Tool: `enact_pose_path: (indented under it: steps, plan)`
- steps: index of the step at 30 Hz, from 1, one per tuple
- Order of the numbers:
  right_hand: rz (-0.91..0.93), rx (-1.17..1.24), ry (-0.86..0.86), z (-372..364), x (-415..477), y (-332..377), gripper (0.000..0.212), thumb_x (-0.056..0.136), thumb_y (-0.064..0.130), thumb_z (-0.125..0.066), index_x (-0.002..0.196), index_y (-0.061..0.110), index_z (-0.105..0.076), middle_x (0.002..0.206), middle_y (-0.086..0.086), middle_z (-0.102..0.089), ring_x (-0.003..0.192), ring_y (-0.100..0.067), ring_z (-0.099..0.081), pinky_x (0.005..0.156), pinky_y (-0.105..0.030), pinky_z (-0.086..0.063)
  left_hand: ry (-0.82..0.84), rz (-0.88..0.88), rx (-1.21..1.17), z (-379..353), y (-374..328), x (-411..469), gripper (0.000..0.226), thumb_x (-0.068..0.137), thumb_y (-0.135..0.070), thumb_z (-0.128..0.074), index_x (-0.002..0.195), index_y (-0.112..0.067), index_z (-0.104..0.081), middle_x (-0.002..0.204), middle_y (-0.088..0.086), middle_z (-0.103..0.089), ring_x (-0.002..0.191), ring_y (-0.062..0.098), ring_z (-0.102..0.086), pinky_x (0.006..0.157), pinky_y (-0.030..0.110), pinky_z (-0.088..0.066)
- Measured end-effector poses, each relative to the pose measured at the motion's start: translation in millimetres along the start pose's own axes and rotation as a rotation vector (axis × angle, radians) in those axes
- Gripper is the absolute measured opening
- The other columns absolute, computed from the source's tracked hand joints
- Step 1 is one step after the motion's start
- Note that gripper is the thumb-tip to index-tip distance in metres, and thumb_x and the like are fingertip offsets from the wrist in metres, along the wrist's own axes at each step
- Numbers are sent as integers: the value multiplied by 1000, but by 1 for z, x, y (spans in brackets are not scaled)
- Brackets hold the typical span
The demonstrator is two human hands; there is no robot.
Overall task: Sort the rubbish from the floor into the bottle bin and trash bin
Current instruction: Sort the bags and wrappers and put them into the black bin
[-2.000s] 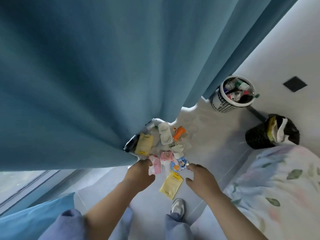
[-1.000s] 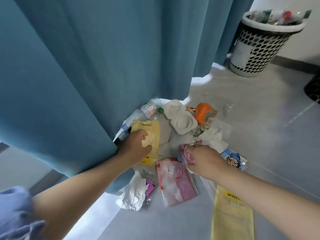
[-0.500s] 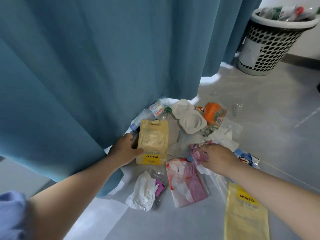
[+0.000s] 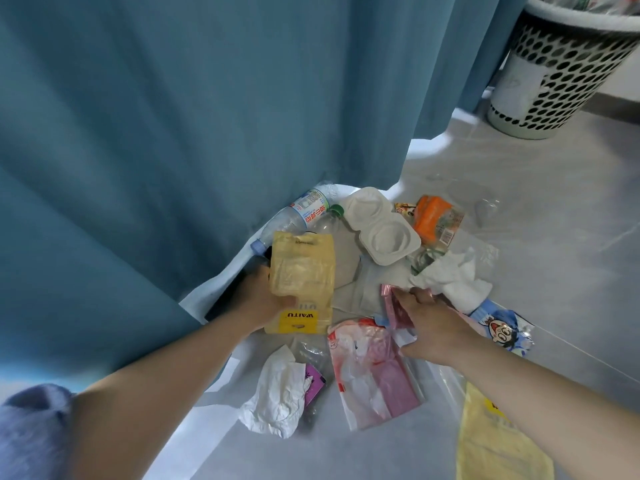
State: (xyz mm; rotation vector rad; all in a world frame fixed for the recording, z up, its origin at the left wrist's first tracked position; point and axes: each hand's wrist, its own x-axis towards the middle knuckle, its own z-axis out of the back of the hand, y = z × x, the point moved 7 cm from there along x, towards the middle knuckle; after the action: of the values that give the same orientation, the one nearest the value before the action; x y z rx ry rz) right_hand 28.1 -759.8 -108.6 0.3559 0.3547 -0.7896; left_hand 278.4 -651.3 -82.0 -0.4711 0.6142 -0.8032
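The left hand [image 4: 258, 303] now curls its fingers round the yellow pouch [image 4: 303, 271], tipped up off the floor [image 4: 540, 216], while the right hand [image 4: 436, 330] keeps pinching a pink wrapper [image 4: 394, 306], so both seem ready for the unseen trash bin.

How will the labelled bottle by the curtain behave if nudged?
The labelled bottle lies on its side, so it likely rolls. It looks clear and empty, so probably light. The curtain beside it may stop it.
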Motion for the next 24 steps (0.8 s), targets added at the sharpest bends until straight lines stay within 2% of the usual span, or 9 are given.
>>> enact_pose_path:
  steps: [3,5,9,12,14,16,20,24]
  plan:
    - [-11,-7,-39,1,3,-1,112,71,45,-73,153,24,1,141,-7,-32,126,-30,-40,99,-34,-42,-6,24,-21,-3,5,2,29,71,-23,-74,94,-19,-56,87,-3,-67,80,19,-63,63,29,-47]
    - [-25,-39,-61,3,4,-2,114,70,48,-73,153,24,2,140,-8,-34,124,-30,-40,100,-35,-41,10,2,-17,-2,5,1,30,72,-23,-72,97,-23,-55,90,-6,-66,83,16,-63,66,30,-47]
    - [-53,-138,-71,0,5,0,113,66,58,-72,151,19,-9,140,-7,-35,125,-30,-36,104,-36,-35,47,-7,19,2,4,-8,4,82,-13,-60,84,-13,-57,74,-3,-59,66,9,-52,53,23,-35]
    - [-44,-73,-34,-5,3,4,112,65,53,-75,149,17,-11,140,-9,-34,128,-31,-37,108,-35,-29,27,16,-26,11,11,-15,16,81,-14,-59,77,2,-58,72,14,-61,62,18,-50,53,26,-35]
    - [-23,-35,-36,-6,1,7,101,71,46,-72,149,17,-13,137,-10,-39,125,-31,-41,103,-33,-34,36,35,-92,16,14,-20,28,74,-24,-59,80,4,-62,82,20,-67,70,27,-59,59,33,-44]
    - [-7,-12,-97,-2,-3,8,84,76,39,-68,144,20,-22,129,-10,-47,117,-31,-49,92,-32,-42,48,55,-138,18,18,-25,28,72,-27,-58,79,-1,-65,85,18,-69,76,30,-64,65,37,-48]
    - [-7,-57,-241,16,-17,12,59,84,25,-58,138,21,-33,120,-9,-56,105,-32,-59,76,-34,-48,22,54,-173,26,19,-33,13,84,-12,-60,73,-8,-65,75,8,-67,72,25,-63,65,31,-47]
    - [3,-152,-284,32,-26,13,54,85,19,-57,134,19,-37,117,-6,-61,103,-28,-63,74,-32,-49,-29,43,-177,37,20,-38,13,87,-7,-59,87,3,-68,87,17,-72,84,33,-67,73,38,-53]
